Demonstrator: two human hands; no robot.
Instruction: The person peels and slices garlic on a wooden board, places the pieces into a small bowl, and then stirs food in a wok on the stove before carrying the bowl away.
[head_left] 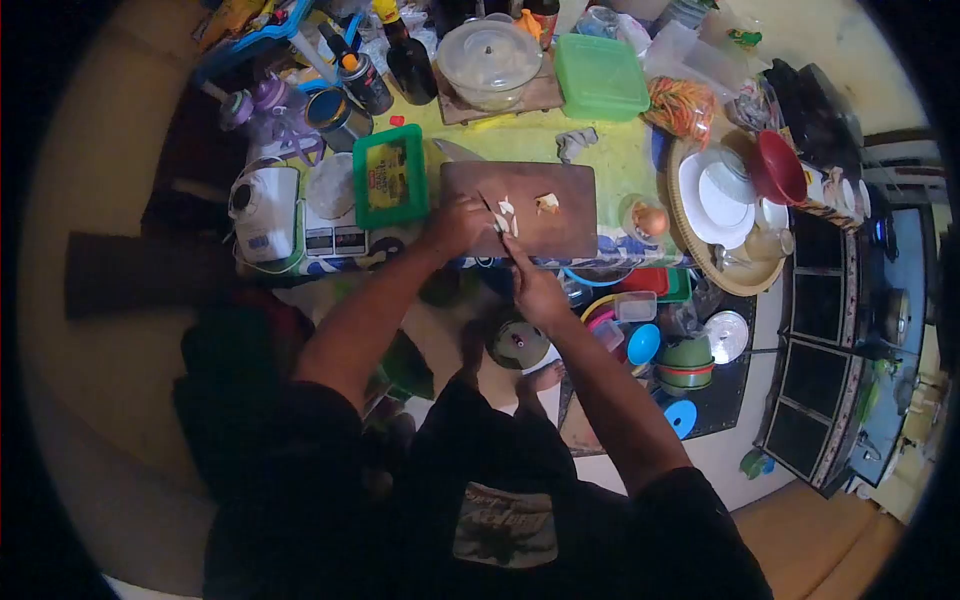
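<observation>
The right hand (538,294) grips a knife (485,203) beside white pieces (506,207) on a brown board (568,228). The left hand (457,226) curls alongside — its hold unclear.

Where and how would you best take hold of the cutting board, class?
Probably by its right edge, coming from the right: the cutting board lies flat, and that short, straight edge is clear of the left hand and right hand.

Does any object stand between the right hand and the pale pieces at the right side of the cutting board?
Nothing visible does: only bare cutting board lies between the right hand and those pale pieces. The other pale pieces lie farther left, off that path.
</observation>
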